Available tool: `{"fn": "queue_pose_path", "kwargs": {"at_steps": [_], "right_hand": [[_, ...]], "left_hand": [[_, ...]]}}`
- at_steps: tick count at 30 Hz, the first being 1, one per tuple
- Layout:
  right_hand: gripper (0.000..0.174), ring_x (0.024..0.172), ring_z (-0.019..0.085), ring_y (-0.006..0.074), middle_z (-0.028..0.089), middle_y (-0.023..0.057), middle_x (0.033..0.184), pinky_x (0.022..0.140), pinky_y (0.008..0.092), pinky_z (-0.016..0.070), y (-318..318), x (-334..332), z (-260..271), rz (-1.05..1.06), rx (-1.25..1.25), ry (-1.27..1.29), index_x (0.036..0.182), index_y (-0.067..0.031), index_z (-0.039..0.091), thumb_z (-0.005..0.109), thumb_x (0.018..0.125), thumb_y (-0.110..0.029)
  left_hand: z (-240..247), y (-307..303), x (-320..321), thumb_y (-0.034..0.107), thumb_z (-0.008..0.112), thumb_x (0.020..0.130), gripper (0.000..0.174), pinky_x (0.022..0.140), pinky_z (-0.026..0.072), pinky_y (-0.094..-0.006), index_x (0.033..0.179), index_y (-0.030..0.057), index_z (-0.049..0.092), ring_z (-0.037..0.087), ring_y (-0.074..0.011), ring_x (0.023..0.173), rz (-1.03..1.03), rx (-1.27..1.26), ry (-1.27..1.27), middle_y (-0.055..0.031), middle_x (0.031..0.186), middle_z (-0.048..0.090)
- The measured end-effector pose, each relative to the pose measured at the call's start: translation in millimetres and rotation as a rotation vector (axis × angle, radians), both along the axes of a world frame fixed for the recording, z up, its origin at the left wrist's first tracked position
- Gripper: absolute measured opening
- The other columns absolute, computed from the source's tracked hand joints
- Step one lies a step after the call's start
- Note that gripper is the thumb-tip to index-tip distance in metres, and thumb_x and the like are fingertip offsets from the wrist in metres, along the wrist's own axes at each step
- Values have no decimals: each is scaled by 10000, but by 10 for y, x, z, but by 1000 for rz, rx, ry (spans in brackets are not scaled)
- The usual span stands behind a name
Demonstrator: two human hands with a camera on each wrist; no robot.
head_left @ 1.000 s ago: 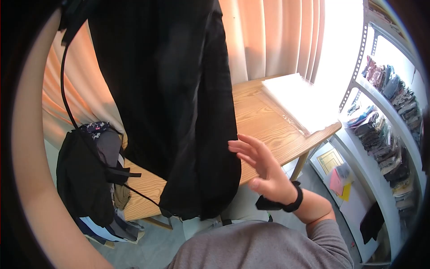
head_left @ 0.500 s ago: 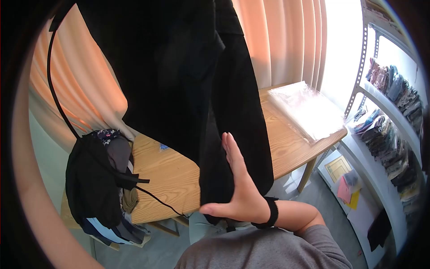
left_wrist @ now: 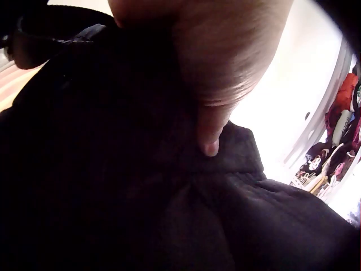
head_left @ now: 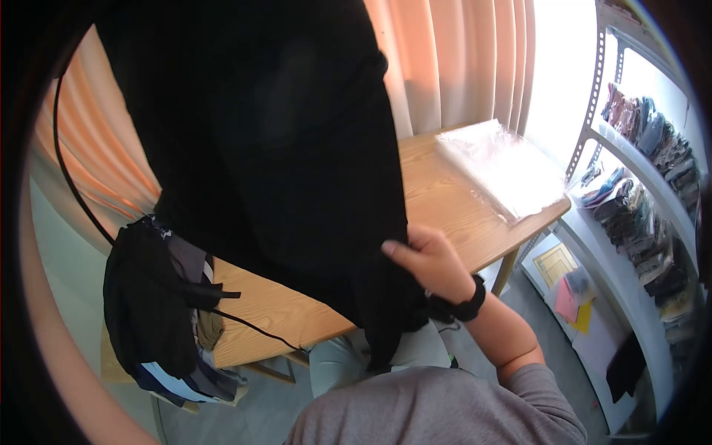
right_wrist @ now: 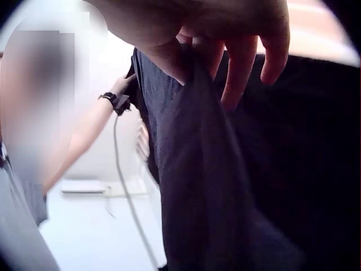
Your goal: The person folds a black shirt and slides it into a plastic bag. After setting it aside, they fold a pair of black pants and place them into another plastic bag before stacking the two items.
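Black, soft cloth garment (head_left: 259,163), held up on the near side of the pale brown wooden table (head_left: 430,196) and hiding much of that table's middle. The left hand (left_wrist: 225,62), raised above table height, is clamped on the garment's upper part, thumb pressed over a sewn band; so high a hold presumably lets the cloth drop by its own weight. The right hand (head_left: 434,259), seen against the table's near edge, pinches the garment's side between thumb and fingers, probably to keep the panel spread. The garment is matte and almost featureless (folds show best in the wrist views), with slight puckering below the band and a loose corner trailing at the bottom; its exact type cannot be told. On the table's left end slumps a heap of black, grey and light-blue clothes (head_left: 144,297); on its right end lies a flat, glossy stack of clear plastic bags (head_left: 504,167). Pleated peach curtains (head_left: 452,67) hang behind the table; beyond its right end stands a grey perforated-metal shelf unit (head_left: 592,93).
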State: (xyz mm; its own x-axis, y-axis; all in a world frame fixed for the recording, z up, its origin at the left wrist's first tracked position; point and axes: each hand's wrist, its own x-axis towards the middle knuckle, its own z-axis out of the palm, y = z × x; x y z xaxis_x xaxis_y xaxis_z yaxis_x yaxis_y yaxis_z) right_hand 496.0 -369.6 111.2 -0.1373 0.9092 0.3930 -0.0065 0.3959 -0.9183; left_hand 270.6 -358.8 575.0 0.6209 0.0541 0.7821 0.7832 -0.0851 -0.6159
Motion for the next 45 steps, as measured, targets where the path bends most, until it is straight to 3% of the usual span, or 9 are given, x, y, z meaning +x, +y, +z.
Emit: {"fn": "queue_pose_path", "kwargs": {"at_steps": [2,3,6,15,20,27,31,38,45], "right_hand": [[150,824,565,79,636,65,864,742,235,463,37,101,-14,5,-81,221,912,25,617,634,866,-117],[158,961,580,172,631,108,1009,874,273,440,135,142,-127,-82,94,86,929,25,610,645,843,-103],[178,1043,556,249,613,129,1099,939,304,407,354,122,-680,-299,234,-74,931,28,600,653,826,-105],[221,869,601,239,619,159,892,778,325,461,72,45,-1119,-210,-177,-397,902,26,582,655,749,-115],[188,791,611,192,625,120,809,719,289,482,-89,89,-1316,-242,-207,-131,934,13,600,618,770,-77],[197,855,613,180,666,107,937,783,296,480,-258,221,-1215,-75,-243,-217,956,15,620,662,778,-59],[177,1095,552,310,652,121,1083,940,414,410,-219,-5,-1584,-56,195,-512,887,-33,687,708,747,-141],[120,1218,471,283,574,103,1244,1051,447,298,-241,-662,-1568,88,280,-646,847,-77,677,684,766,-166],[747,1269,432,302,493,179,1325,1066,395,317,-300,-1067,-1594,336,-42,-207,1329,-47,306,746,728,-103]], "left_hand": [[-79,32,-111,351,717,763,427,776,458,-378,977,-16,672,648,-285,825,-15,73,140,-222,879,669],[-173,134,-127,351,714,765,429,779,457,-377,981,-17,670,647,-284,829,-24,46,131,-221,884,668],[-328,281,-244,353,706,772,434,789,455,-374,994,-18,663,642,-282,843,-41,-24,101,-218,898,665],[-572,572,-570,357,681,792,450,818,446,-365,1032,-21,642,627,-274,884,-44,-177,34,-208,939,654],[-714,693,-805,360,667,804,459,834,441,-361,1053,-23,631,618,-269,906,-40,-253,-19,-202,962,649],[-958,867,-1124,363,648,819,471,857,434,-354,1082,-26,614,607,-263,938,-62,-357,-116,-194,995,641],[-1047,886,-1374,365,637,828,478,870,430,-350,1099,-28,605,600,-259,956,-64,-390,-178,-190,1013,636],[-1242,806,-1927,369,617,844,491,892,423,-344,1128,-31,589,588,-253,988,-14,-459,-279,-182,1045,628],[-1468,200,-2801,373,598,860,504,915,416,-337,1158,-34,573,577,-247,1019,183,-492,-419,-174,1078,620]]}}
